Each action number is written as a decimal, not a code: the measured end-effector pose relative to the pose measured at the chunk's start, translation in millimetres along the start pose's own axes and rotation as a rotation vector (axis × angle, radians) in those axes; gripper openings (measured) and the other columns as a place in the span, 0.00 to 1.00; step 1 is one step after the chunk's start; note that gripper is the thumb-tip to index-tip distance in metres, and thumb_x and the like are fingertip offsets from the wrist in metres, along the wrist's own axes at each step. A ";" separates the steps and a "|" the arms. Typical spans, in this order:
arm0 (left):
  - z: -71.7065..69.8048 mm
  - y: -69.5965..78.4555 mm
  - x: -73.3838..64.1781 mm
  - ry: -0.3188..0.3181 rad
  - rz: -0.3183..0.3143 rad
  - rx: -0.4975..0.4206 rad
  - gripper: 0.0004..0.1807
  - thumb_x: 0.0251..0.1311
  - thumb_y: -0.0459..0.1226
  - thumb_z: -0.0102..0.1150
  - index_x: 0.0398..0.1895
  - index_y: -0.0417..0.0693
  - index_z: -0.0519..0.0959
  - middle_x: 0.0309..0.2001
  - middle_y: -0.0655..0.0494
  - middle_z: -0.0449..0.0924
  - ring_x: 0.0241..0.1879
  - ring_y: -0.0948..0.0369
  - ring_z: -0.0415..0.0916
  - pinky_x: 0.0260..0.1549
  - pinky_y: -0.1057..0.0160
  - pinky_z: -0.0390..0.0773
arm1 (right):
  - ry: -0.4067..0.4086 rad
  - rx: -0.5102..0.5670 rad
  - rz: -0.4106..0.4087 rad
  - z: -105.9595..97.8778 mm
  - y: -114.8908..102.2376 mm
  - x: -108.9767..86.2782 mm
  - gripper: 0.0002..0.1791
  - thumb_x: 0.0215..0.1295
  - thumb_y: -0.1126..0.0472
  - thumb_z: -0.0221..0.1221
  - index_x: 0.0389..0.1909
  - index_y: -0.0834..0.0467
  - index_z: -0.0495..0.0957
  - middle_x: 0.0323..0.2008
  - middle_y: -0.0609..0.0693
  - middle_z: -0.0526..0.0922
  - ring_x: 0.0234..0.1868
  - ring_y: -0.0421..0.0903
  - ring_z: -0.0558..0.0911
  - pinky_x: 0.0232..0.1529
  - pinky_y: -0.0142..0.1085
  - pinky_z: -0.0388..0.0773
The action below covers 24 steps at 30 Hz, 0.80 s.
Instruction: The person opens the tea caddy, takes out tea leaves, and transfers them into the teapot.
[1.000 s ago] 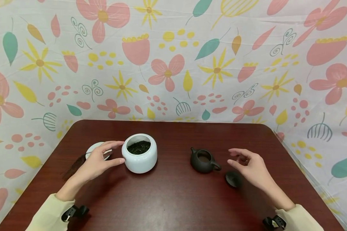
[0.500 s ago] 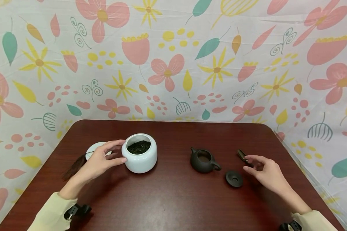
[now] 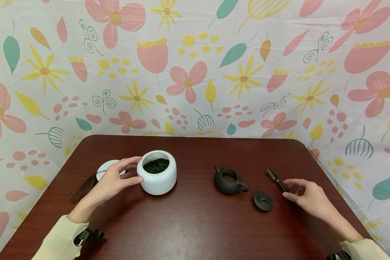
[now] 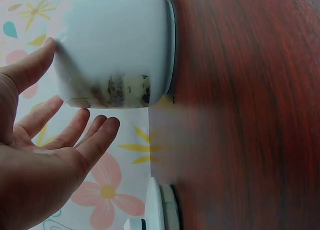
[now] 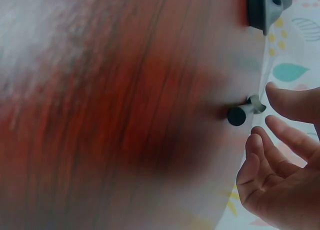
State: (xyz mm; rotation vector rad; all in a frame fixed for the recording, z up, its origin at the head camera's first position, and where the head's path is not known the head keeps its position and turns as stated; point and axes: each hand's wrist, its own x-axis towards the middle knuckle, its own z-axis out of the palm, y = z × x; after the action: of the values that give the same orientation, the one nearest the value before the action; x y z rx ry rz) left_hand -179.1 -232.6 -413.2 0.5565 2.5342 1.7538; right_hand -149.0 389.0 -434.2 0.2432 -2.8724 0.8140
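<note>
A white jar [image 3: 158, 180] holding dark tea leaves [image 3: 156, 166] stands left of centre on the table. My left hand [image 3: 114, 177] is at its left side, thumb and index fingertips right at the wall, fingers relaxed. In the left wrist view the thumb [image 4: 36, 65] overlaps the jar [image 4: 112, 45] and the other fingers spread below it. On the right, a dark tea scoop [image 3: 273, 176] lies slantwise, bowl away from me. My right hand [image 3: 308, 196] is over its handle end, with thumb and fingers apart; the right wrist view shows the scoop's round handle end [image 5: 236, 116] beyond the gap.
A small dark teapot [image 3: 228, 182], uncovered, stands between jar and scoop, handle to the right. Its round lid [image 3: 263, 201] lies beside it. Behind my left hand lie the white jar lid [image 3: 104, 167] and a brown tassel [image 3: 86, 188]. A flowered cloth [image 3: 195, 72] hangs behind the table.
My right hand has moved right and toward me, from near the teapot lid to the scoop's handle end, uncovering lid and scoop. My left hand stays at the jar, shifting slightly closer.
</note>
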 end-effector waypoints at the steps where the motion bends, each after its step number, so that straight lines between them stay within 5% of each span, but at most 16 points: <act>1: 0.0 0.0 0.3 -0.001 -0.002 0.002 0.36 0.62 0.32 0.76 0.73 0.41 0.73 0.65 0.41 0.77 0.61 0.48 0.78 0.60 0.60 0.76 | -0.010 0.002 0.004 -0.6 0.7 -0.3 0.22 0.62 0.60 0.76 0.55 0.62 0.84 0.25 0.46 0.79 0.22 0.39 0.72 0.22 0.34 0.68; 8: 1.0 -0.7 1.5 -0.002 -0.004 0.012 0.35 0.63 0.33 0.76 0.73 0.41 0.73 0.64 0.41 0.78 0.60 0.47 0.79 0.60 0.54 0.76 | -0.058 0.011 0.012 -2.8 2.4 -1.8 0.22 0.63 0.60 0.75 0.56 0.64 0.84 0.40 0.52 0.87 0.23 0.39 0.73 0.23 0.35 0.69; 24: 1.7 -1.1 1.3 -0.005 -0.039 -0.013 0.37 0.63 0.33 0.76 0.74 0.43 0.72 0.65 0.40 0.77 0.62 0.48 0.76 0.53 0.63 0.79 | -0.053 -0.029 -0.007 0.0 12.0 -1.2 0.16 0.60 0.66 0.76 0.49 0.59 0.87 0.33 0.46 0.81 0.23 0.37 0.72 0.25 0.34 0.67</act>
State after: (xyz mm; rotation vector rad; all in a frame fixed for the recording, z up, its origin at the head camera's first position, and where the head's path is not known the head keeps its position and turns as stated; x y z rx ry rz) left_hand -180.2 -231.0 -414.6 0.5070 2.5106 1.7529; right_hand -150.1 399.2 -440.6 0.2757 -2.9287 0.7760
